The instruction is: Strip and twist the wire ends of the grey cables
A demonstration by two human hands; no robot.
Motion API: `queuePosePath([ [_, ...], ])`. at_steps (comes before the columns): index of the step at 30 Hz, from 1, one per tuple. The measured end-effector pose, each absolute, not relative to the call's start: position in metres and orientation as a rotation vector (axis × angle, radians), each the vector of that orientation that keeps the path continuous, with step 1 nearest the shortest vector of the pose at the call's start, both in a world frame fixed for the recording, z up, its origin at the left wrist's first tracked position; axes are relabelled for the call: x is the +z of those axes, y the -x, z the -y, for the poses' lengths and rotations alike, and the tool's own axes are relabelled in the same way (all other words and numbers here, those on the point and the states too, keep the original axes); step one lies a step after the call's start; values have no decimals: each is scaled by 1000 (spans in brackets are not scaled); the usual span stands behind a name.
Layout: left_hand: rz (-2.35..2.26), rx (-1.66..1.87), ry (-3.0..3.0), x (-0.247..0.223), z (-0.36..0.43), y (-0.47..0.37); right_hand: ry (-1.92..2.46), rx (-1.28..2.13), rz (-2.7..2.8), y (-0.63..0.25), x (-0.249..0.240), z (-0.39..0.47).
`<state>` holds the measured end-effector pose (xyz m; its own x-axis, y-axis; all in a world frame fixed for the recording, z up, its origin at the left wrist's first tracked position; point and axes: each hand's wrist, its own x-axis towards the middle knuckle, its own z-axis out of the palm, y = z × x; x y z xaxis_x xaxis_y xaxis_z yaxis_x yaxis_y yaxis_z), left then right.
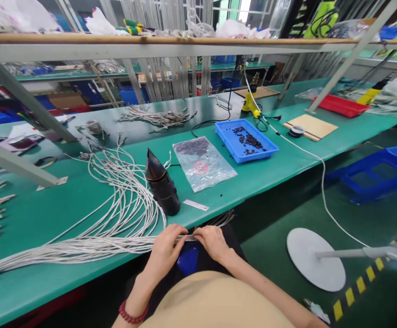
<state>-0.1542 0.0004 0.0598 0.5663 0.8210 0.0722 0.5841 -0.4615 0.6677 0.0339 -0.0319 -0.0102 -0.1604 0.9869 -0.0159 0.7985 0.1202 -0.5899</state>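
Observation:
A long bundle of white cables (92, 249) runs along the bench's front edge to my hands. My left hand (167, 246) is closed around the bundle near its end, thumb and fingers pinching it. Close beside it, my right hand (214, 241) pinches the cables too; the exact spot between its fingertips is hidden. Thin cable ends (224, 218) stick out past my right hand over the bench edge. A black cone-tipped cylinder (164, 187) stands just beyond my left hand, with a small steel ruler (196, 205) lying to its right.
A plastic bag (203, 164) of small dark pieces lies by a blue tray (246, 141) holding similar pieces. Behind are a yellow heat gun (251, 102), a wooden board (311, 126) and a red tray (342, 107). A slanted grey post (21, 161) rises at left.

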Motion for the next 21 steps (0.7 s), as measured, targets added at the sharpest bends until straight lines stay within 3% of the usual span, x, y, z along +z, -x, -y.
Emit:
queuePosePath([
  [7,-1078,437,-2273,47,4,136,1687,694,1980,-37,11,42],
  [13,-1106,438,-2247,61,6,140,1598,943,1742,-38,39,60],
  [17,-1144,429,-2132,81,12,148,1513,1098,1450,-34,33,59],
  [21,-1166,419,-2004,95,16,168,1482,1033,1053,-40,14,47],
])
